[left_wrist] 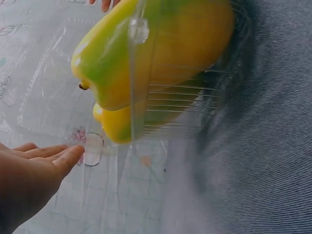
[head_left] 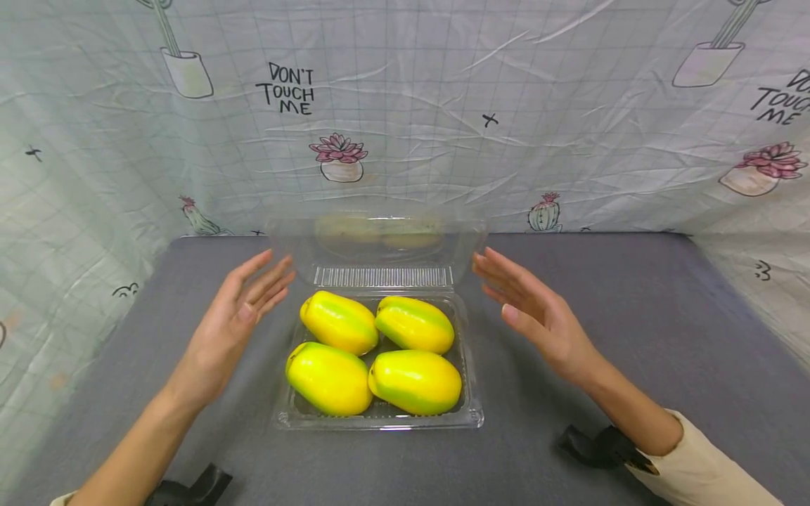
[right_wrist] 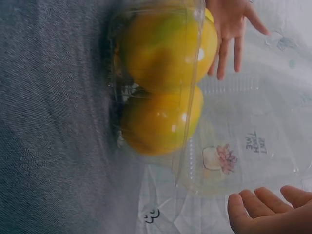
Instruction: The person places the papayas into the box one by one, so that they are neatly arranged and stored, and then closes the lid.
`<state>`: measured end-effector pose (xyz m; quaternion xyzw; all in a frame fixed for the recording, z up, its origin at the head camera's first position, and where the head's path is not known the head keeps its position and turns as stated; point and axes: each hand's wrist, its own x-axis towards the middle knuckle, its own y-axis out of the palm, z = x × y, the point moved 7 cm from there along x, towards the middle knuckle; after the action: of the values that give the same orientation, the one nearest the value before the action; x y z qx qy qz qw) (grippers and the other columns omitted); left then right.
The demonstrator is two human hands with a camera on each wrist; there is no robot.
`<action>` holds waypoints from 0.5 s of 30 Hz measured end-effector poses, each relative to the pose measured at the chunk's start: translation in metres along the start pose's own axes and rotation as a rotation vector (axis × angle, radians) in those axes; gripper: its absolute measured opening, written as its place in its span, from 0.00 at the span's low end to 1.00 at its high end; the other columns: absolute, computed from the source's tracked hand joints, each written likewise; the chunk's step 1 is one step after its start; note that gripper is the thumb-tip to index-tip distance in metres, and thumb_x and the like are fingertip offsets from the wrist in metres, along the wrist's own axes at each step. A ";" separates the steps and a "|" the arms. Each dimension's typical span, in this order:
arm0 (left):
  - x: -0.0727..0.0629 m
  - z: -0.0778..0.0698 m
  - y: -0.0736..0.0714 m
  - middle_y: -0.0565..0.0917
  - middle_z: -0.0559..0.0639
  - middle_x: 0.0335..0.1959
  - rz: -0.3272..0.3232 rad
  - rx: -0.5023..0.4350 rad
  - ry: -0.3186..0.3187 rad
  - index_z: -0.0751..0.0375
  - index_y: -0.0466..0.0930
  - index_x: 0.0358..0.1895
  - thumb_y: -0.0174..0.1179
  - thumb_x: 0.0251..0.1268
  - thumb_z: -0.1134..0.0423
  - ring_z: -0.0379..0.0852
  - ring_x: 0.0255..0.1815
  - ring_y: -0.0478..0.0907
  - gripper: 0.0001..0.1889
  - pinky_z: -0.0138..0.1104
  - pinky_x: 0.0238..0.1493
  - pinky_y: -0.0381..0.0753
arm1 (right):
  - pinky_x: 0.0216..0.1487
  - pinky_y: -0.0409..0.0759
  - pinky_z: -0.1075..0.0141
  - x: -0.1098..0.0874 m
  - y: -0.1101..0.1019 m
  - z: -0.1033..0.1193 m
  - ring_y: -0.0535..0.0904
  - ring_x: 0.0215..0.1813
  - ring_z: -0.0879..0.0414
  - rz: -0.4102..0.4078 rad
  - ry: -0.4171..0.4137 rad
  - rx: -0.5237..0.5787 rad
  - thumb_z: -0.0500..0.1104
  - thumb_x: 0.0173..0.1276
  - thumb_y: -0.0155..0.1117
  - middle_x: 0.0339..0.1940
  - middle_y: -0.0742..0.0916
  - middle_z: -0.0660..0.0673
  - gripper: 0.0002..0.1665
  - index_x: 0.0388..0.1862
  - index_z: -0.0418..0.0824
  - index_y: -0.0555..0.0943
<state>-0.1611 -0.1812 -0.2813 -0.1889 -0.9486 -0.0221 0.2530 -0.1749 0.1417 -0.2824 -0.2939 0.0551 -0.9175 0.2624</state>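
A clear plastic clamshell box lies on the table with its lid raised at the back. Several plump oval fruits, yellow with green streaks, fill its base in two rows. To the left of the lid my left hand is held up with straight fingers and holds nothing. Opposite it, beside the lid's right edge, my right hand is raised the same way, palm inward and thumb apart. Both wrist views show the fruits through the clear box wall, and each hand's fingers away from them.
The box stands on a dark grey tabletop. Behind and at both sides hangs a pale grid-patterned curtain printed with potted plants and lettering. A black strap shows by the right wrist, another black piece under the left forearm.
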 end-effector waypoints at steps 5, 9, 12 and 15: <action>-0.004 0.000 0.002 0.54 0.71 0.72 0.025 -0.001 0.030 0.68 0.43 0.75 0.36 0.76 0.68 0.59 0.72 0.55 0.28 0.35 0.69 0.55 | 0.69 0.58 0.58 -0.004 0.004 -0.002 0.54 0.73 0.38 0.020 0.026 -0.010 0.34 0.74 0.48 0.73 0.60 0.30 0.34 0.75 0.32 0.51; -0.006 -0.001 0.003 0.53 0.71 0.72 0.042 -0.007 0.043 0.68 0.43 0.75 0.38 0.77 0.65 0.58 0.72 0.55 0.28 0.35 0.69 0.55 | 0.70 0.56 0.58 -0.006 0.007 -0.002 0.53 0.74 0.38 0.031 0.030 -0.003 0.34 0.73 0.49 0.74 0.58 0.31 0.36 0.76 0.33 0.49; -0.007 -0.001 0.002 0.53 0.71 0.72 0.046 -0.007 0.043 0.66 0.42 0.76 0.39 0.77 0.63 0.58 0.72 0.55 0.29 0.35 0.69 0.55 | 0.70 0.56 0.58 -0.006 0.008 -0.001 0.52 0.74 0.38 0.035 0.021 -0.006 0.33 0.73 0.49 0.74 0.58 0.30 0.37 0.76 0.34 0.49; -0.008 -0.001 0.002 0.53 0.72 0.72 0.057 -0.002 0.045 0.64 0.41 0.76 0.39 0.77 0.62 0.59 0.73 0.55 0.30 0.35 0.69 0.55 | 0.70 0.56 0.59 -0.007 0.010 0.001 0.52 0.74 0.38 0.037 0.001 -0.006 0.32 0.72 0.48 0.74 0.58 0.29 0.37 0.76 0.33 0.49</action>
<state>-0.1531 -0.1824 -0.2847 -0.2155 -0.9369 -0.0201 0.2746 -0.1649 0.1370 -0.2883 -0.2933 0.0633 -0.9123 0.2786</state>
